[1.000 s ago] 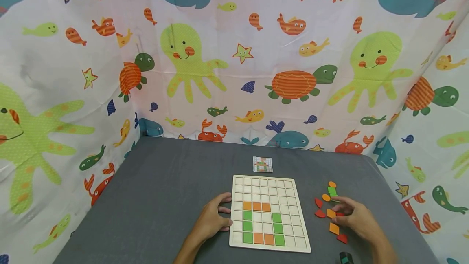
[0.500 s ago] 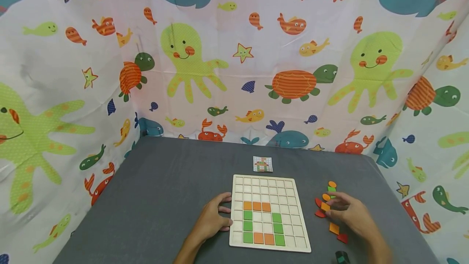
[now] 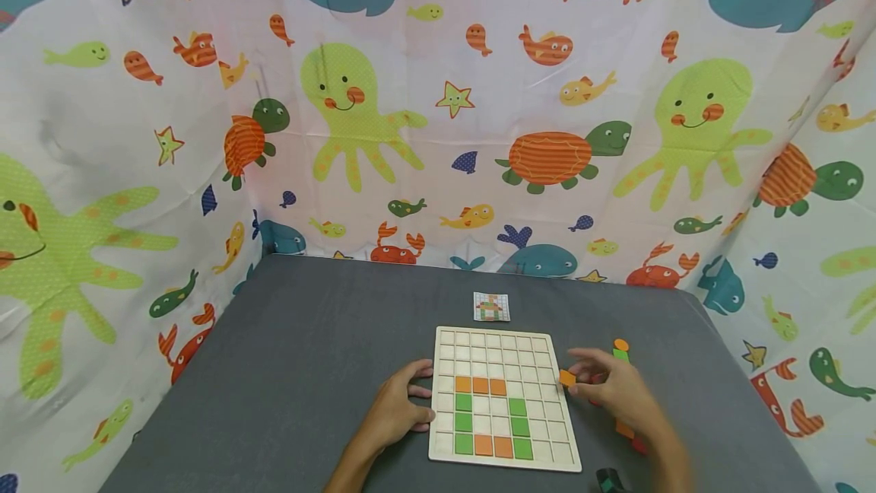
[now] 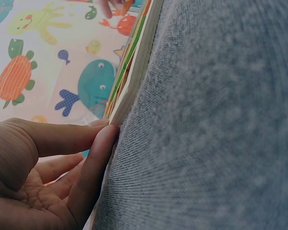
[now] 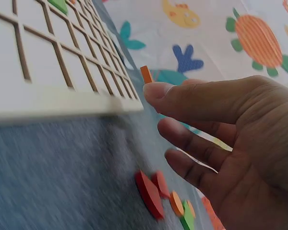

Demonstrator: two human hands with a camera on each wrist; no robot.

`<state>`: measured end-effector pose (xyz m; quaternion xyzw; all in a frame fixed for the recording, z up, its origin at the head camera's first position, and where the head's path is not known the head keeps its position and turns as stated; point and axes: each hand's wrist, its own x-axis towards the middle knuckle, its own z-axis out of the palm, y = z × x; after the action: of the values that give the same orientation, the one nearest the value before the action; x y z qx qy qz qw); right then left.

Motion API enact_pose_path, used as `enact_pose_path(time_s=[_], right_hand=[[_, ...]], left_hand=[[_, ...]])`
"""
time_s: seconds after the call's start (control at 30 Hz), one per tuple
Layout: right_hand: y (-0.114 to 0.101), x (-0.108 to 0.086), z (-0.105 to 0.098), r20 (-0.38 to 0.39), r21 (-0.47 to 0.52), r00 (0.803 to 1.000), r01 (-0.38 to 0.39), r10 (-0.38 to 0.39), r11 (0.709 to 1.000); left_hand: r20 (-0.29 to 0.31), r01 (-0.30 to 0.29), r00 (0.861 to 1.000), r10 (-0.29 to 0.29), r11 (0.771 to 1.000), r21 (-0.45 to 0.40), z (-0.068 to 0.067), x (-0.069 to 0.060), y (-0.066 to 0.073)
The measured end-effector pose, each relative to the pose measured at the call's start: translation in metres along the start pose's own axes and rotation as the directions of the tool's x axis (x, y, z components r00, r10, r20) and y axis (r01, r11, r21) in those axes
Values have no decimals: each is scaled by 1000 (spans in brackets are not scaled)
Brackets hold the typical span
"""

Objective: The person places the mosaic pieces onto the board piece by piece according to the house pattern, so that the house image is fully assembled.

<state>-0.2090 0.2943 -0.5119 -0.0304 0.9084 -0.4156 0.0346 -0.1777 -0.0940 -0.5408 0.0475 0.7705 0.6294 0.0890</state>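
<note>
Our left hand grips the board, left side | our right hand, angled far-left, pinches an orange tile

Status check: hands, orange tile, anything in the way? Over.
Left hand touching left edge of the board. Right hand pinching orange tile near the board's right edge. Nothing visible blocking tile from board.
</note>
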Motion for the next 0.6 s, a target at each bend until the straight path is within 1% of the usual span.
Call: enact_pose_path(time_s=[0.13, 0.2, 0.6], right_hand=[[-9, 2, 10, 30, 62, 999, 34, -36, 997], [-12, 4, 15, 42, 71, 998, 51, -54, 996], [-30, 10, 39, 88, 29, 987, 132, -134, 991]], left_hand=[[0, 2, 1000, -2, 1000, 11, 0, 1, -1], [0, 1, 1000, -1, 1000, 13, 0, 1, -1], [5, -5, 1000, 5, 1000, -17, -1, 0, -1]])
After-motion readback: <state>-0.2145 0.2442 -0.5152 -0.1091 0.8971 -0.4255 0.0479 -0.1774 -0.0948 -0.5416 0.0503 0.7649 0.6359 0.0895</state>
